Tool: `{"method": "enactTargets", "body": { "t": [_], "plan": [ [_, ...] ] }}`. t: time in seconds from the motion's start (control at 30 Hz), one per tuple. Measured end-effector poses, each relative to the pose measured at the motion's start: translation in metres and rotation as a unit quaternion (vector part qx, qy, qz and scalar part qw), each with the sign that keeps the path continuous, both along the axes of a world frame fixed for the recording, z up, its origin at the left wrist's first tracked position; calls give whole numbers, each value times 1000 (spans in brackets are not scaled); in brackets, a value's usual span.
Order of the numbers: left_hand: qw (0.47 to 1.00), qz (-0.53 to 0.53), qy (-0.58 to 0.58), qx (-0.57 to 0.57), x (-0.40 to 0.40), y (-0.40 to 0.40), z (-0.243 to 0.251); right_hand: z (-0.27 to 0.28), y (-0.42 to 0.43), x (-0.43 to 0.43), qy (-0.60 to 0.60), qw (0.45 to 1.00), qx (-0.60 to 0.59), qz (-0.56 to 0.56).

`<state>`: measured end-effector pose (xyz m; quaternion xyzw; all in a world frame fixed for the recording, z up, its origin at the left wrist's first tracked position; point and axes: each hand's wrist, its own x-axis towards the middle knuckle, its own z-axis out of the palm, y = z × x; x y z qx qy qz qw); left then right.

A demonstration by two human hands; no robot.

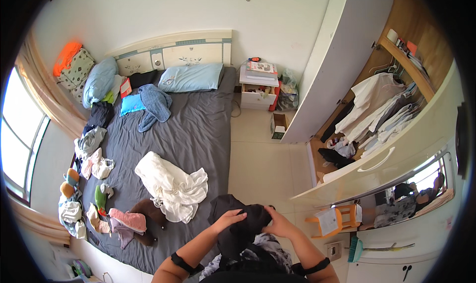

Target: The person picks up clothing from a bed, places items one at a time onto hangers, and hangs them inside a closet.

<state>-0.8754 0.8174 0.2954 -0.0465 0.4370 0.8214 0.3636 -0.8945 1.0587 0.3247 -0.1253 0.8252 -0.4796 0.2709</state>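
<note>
A bunched black cloth garment [241, 223] is held up between my two hands, close to my body at the bed's near right edge. My left hand [231, 220] grips its left part, thumb on top. On the right side, my right hand [274, 223] pinches the folded fabric. A white ruffled garment [173, 186] lies on the grey bedsheet [193, 134] just left of the black one. Farther left rest a brown plush toy [147, 223], a pink and purple cloth [127, 223] and a green cactus-shaped toy [100, 199].
An open wardrobe [316, 67] with hanging shirts [375, 100] stands right. Beyond the bed are a nightstand [258, 100] and an open box [278, 126]. An orange stool [334, 219] and a teal broom [356, 248] are at lower right. Clothes [89, 141] line the bed's left side.
</note>
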Motion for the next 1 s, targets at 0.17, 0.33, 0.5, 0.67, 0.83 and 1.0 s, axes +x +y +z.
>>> {"method": "enactTargets", "body": {
  "t": [0.17,0.33,0.5,0.67,0.83,1.0],
  "plan": [
    [982,87,167,18,-106,21,44,-12,36,-104,84,990,-92,-63],
    [963,120,162,178,-190,43,77,1,68,-209,-128,939,-214,-235],
    [964,60,235,-105,-265,76,57,30,77,-300,-107,906,-355,-203],
    [960,73,188,-196,-361,107,18,40,113,-367,-113,863,-403,-284],
    [994,102,32,-28,-479,128,57,30,166,-419,-27,826,-505,-250],
    [987,-20,151,52,-617,164,56,45,175,-449,-39,984,-106,-138]
  ]
}}
